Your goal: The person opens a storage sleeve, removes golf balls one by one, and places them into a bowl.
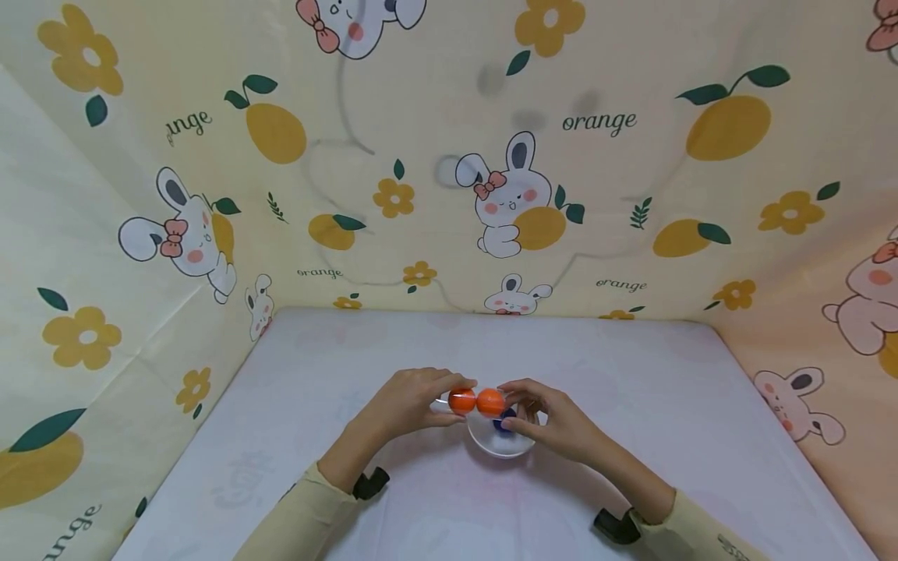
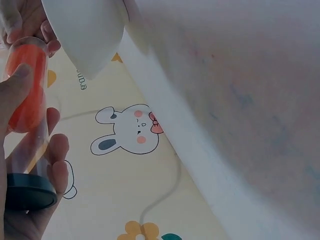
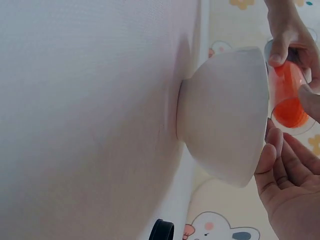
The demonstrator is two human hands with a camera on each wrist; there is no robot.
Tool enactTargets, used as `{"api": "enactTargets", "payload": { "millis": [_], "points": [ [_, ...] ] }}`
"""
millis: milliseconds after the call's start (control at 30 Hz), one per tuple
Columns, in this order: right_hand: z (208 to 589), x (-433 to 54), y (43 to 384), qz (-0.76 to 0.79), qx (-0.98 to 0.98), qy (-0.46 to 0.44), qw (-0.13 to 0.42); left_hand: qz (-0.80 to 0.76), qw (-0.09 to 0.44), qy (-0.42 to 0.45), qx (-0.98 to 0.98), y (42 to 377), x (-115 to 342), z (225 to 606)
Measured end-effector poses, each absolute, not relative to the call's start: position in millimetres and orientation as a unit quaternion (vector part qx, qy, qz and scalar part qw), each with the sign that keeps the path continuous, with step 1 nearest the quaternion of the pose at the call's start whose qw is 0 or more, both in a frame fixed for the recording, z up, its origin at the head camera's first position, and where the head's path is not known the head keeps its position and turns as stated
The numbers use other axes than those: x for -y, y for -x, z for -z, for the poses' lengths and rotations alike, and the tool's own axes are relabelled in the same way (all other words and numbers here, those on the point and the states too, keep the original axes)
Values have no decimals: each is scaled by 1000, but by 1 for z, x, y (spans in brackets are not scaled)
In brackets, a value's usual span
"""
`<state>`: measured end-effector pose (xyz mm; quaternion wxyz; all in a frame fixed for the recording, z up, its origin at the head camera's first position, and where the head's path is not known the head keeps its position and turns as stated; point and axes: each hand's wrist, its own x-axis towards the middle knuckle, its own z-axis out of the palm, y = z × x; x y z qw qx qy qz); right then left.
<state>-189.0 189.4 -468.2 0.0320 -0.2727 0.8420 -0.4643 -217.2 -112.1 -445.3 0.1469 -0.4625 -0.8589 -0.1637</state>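
In the head view my left hand [image 1: 414,401] holds a clear tube lying sideways, with two orange balls [image 1: 490,403] showing inside it. A dark cap [image 2: 31,192] closes the tube's near end in the left wrist view; its other end faces my right hand [image 1: 557,417]. That hand's fingers are loosely bent beside the tube's mouth, and I see nothing held in them. Beneath the tube's mouth stands a white bowl [image 3: 225,115] on the table. A dark blue thing [image 1: 503,421], partly covered by my right thumb, shows at the bowl. The right fingertips are close to the bowl's rim.
A white-covered table [image 1: 337,351] spreads around the bowl. Behind it and at the sides hangs a cream cloth [image 1: 435,101] printed with rabbits, oranges and flowers. Black bands [image 1: 617,527] sit at both wrists.
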Motion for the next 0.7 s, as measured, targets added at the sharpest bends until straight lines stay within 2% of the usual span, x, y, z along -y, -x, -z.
{"api": "enactTargets", "payload": {
  "millis": [200,700],
  "points": [
    [469,-188,189,466,-841,273,30,156,159,462,858,217,112,444],
    [469,-191,189,457,-848,267,13,194,117,449,864,216,115,443]
  ]
}}
